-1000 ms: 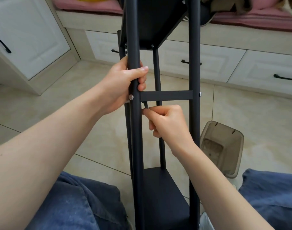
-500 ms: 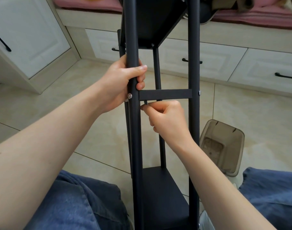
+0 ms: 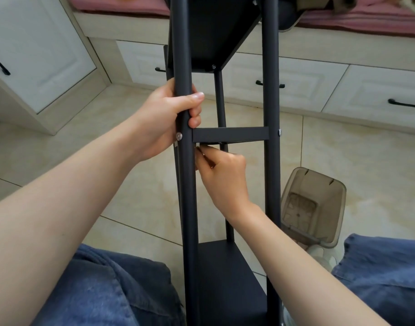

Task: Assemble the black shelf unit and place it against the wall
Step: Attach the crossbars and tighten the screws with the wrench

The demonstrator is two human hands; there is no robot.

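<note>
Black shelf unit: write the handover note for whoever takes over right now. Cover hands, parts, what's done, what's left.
Left grip: wrapped round the left front post, just above the crossbar.
Right grip: pinches a small tool under the crossbar's left end; the tool is mostly hidden.
Unit: between the person's knees, not against a wall.
Done: posts, upper shelf, lower shelf and crossbar look joined. Screw heads show at both crossbar ends.
Left: probably finish tightening under the crossbar, then place the unit against the wall.
</note>
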